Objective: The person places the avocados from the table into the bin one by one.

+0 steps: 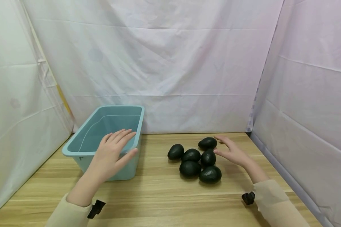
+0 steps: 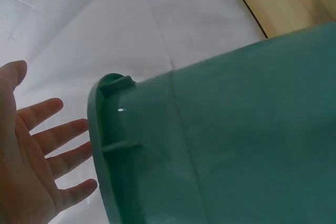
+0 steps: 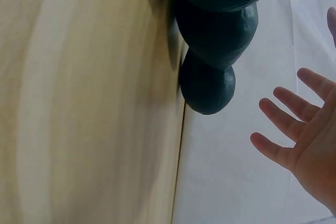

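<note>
Head view: at right of centre, six dark-green avocados (image 1: 190,169) clustered on wood-grain table (image 1: 156,201), most in apparent contact. Grouped closely, likely to limit rolling and suit reach of right hand (image 1: 233,153). Right hand just beside uppermost and right-middle fruits; fingers extended and spread, nothing gripped. At left of centre, light-blue plastic bin (image 1: 126,170), upright, probably positioned for easy access by left hand (image 1: 109,157). Left hand over near right part of bin rim, fingers straight, nothing gripped; contact with rim not determinable. Farther out: cream sleeves (image 1: 275,197) at lower edge, black wrist devices (image 1: 248,198), white fabric backdrop (image 1: 164,63) across upper frame. Left wrist view: ribs (image 2: 122,147) beneath bin rim, hidden from head view. Right wrist view: apparent gap between fingers and avocados, unclear from above. Bin interior visible in head view only.
</note>
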`<state>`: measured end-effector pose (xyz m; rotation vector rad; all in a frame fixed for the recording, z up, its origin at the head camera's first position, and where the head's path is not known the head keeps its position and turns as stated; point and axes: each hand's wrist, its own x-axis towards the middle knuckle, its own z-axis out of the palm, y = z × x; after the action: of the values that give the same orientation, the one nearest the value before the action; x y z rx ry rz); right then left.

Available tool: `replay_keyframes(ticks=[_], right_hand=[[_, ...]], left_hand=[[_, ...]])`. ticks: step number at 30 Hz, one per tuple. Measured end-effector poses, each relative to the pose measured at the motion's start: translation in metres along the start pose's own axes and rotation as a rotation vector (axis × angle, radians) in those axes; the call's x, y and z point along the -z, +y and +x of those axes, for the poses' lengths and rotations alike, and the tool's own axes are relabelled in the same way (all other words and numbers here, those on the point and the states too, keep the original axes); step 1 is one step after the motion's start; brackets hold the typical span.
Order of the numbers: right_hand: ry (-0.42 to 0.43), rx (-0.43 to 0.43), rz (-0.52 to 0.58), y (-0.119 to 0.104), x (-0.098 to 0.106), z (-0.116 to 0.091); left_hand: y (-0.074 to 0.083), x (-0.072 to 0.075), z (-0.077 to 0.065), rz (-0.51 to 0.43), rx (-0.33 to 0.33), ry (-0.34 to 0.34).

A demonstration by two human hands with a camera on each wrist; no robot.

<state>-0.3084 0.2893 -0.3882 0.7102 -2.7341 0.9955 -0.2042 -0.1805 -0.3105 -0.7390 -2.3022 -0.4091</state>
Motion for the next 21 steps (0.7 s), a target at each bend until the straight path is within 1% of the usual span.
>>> replay_keyframes(ticks=[4,8,16,21], right_hand=[[0.001,0.002,0.013,0.005,-0.002,-0.003],[0.0,0.022,0.028,0.01,-0.005,-0.005],[-0.008,0.009,0.075,0.017,-0.01,-0.004],[-0.032,-0.005,0.069,0.021,-0.011,-0.003]], left_hand=[[-0.006,0.0,-0.009,-0.001,0.024,-0.004],[-0.012,0.001,-0.017,-0.015,0.037,-0.001],[-0.021,0.003,-0.029,-0.014,0.02,0.052],[-0.024,0.001,-0.034,-0.029,0.005,0.09]])
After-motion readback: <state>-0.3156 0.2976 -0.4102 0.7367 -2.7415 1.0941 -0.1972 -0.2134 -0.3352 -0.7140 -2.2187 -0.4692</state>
